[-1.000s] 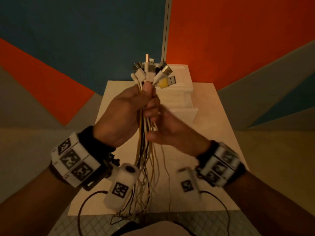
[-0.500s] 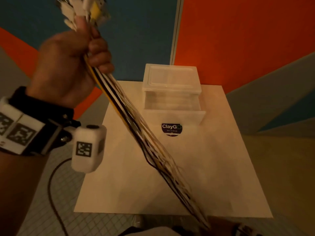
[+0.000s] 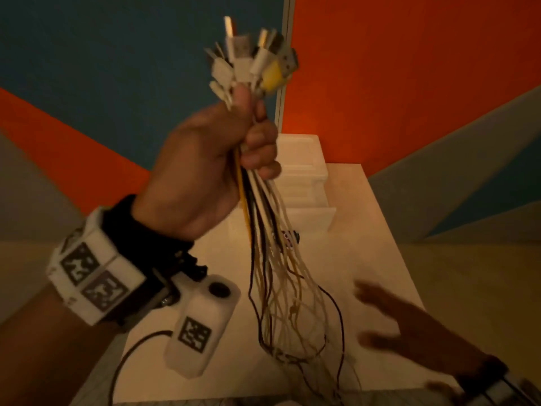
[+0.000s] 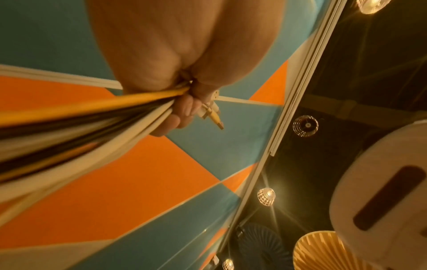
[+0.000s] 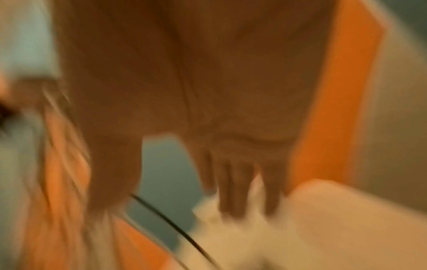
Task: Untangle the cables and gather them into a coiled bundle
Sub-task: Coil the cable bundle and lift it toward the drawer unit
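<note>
Cables (image 3: pixel 263 235) hang in one bunch from the left hand (image 3: pixel 210 168), whose fingers and thumb are curled tight around them just below the plugs (image 3: pixel 251 65). Those plugs fan out above the fist, white ones and a yellow one, all smeared by motion, so their types are hard to read. Below the fist the strands run down together, white, yellow and black, then spread into loose loops above the counter (image 3: pixel 366 259); the lowest loops drop to the bottom edge of the head view and are cut off there. In the left wrist view the same cables (image 4: pixel 80 124) stream past the palm as blurred streaks, with the left hand (image 4: pixel 180 54) closed on them and a yellow plug (image 4: pixel 216 119) poking out past the fingertips.

Lower right, the right hand (image 3: pixel 392 323) is a dark blur with its fingers spread out straight, just beside the loops, holding nothing. Whether it touches a strand cannot be told. Its own wrist view shows the right hand (image 5: pixel 208 109) with straight fingers, badly blurred.

Behind the cables a clear plastic box (image 3: pixel 304 177) stands on the counter, partly hidden by fist and strands.
</note>
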`<act>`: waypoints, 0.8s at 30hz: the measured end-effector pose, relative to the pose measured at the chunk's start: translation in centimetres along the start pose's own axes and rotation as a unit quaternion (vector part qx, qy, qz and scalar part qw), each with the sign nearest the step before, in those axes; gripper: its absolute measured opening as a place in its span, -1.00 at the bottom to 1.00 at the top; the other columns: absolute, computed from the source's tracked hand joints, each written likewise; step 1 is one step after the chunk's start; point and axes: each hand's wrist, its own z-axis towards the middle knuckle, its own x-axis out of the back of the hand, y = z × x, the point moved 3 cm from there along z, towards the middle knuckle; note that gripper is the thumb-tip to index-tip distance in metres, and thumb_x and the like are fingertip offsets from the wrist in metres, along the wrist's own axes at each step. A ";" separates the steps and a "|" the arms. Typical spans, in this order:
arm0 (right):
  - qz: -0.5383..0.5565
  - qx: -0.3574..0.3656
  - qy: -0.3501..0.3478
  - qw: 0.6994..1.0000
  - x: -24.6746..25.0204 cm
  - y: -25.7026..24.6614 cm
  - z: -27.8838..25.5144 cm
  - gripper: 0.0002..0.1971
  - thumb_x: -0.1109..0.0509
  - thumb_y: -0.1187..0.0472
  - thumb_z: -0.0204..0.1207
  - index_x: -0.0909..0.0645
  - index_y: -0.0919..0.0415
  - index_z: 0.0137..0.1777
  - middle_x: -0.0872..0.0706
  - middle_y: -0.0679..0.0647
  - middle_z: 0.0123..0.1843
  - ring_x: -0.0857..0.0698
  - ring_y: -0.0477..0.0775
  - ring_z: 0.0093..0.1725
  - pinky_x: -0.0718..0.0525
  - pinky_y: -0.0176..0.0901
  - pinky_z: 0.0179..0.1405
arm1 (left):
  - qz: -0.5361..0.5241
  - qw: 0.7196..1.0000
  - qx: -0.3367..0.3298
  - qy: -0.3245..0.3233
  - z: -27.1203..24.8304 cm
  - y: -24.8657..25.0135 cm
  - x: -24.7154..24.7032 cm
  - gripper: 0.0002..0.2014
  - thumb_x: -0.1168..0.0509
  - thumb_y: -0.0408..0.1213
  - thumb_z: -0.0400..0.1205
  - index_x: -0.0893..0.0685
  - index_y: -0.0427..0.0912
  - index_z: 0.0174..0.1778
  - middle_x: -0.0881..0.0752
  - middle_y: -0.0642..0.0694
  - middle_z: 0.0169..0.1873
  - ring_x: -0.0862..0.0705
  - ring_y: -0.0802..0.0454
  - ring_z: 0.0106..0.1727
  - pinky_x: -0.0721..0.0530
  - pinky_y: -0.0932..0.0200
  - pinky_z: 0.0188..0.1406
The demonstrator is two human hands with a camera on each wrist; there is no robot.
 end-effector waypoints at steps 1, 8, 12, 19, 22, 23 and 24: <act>0.045 0.043 0.037 0.997 0.4 -2.1 0.9 -0.04 -0.60 -0.33 0.17 -0.15 -0.39 0.54 -0.41 -0.41 0.52 -0.35 -0.27 0.57 -0.37 -0.20 0.57 | -0.009 1.000 0.006 -0.004 0.2 -0.5 -0.5 -0.73 0.04 -0.12 0.80 -0.43 -0.18 -0.07 -0.36 0.01 -0.40 -0.31 0.15 -0.45 -0.45 0.22 -0.38; 0.198 0.155 -0.150 0.956 -4.5 -9.8 8.6 -0.49 -0.54 0.43 0.40 -0.54 0.17 0.34 -0.72 0.32 0.20 -0.72 0.18 0.22 -0.63 0.25 0.32 | -0.041 0.999 0.029 0.012 0.6 -3.8 -0.2 -0.78 -0.04 -0.13 0.77 -0.43 -0.20 -0.07 -0.36 -0.02 -0.38 -0.31 0.13 -0.42 -0.47 0.21 -0.34; 0.236 0.094 -0.095 0.963 -6.6 -5.6 8.7 -0.93 -0.44 0.27 0.55 -0.61 0.24 -0.04 -0.69 -0.04 -0.31 -0.71 -0.01 -0.35 -0.69 0.39 -0.08 | -0.067 0.991 -0.012 0.112 0.4 -3.7 5.0 -0.83 -0.08 -0.16 0.74 -0.43 -0.16 -0.10 -0.39 0.00 -0.39 -0.38 0.14 -0.43 -0.54 0.20 -0.28; 0.184 0.083 -0.053 0.978 -3.6 -5.2 7.7 -0.71 -0.32 -0.23 0.52 -0.52 -0.06 -0.24 -0.29 -0.08 -0.51 -0.21 -0.07 -0.57 -0.23 -0.22 -0.60 | -0.238 0.920 0.057 0.307 -5.6 -11.6 14.3 -0.63 0.02 -0.25 0.80 -0.67 -0.28 -0.06 -0.69 -0.15 -0.33 -0.75 -0.05 -0.27 -0.79 -0.04 -0.11; 0.100 0.084 -0.075 0.989 -2.6 -7.0 8.2 -0.67 -0.23 -0.10 0.63 -0.44 0.11 -0.25 -0.35 0.00 -0.49 -0.30 -0.09 -0.58 -0.32 -0.25 -0.62 | -0.256 0.883 0.232 0.319 -9.8 -15.6 16.1 -0.51 -0.13 0.06 0.71 -0.69 -0.33 0.15 -0.75 -0.39 0.06 -0.75 -0.31 0.12 -0.73 -0.24 0.04; 0.081 0.080 -0.078 0.990 -2.2 -7.4 8.5 -0.63 -0.22 -0.08 0.66 -0.43 0.20 -0.23 -0.36 0.04 -0.48 -0.32 -0.10 -0.58 -0.34 -0.27 -0.62 | -0.224 0.867 0.317 0.313 -11.4 -16.8 16.5 -0.32 -0.15 0.23 0.63 -0.68 -0.40 0.21 -0.71 -0.47 0.15 -0.70 -0.38 0.22 -0.68 -0.25 0.13; 0.066 0.073 -0.085 0.992 -1.9 -7.8 8.8 -0.58 -0.22 -0.06 0.67 -0.43 0.33 -0.20 -0.35 0.07 -0.48 -0.32 -0.10 -0.59 -0.35 -0.28 -0.63 | -0.154 0.855 0.395 0.300 -12.9 -17.3 16.6 -0.16 -0.17 0.37 0.53 -0.69 -0.46 0.19 -0.70 -0.49 0.16 -0.69 -0.39 0.22 -0.65 -0.18 0.13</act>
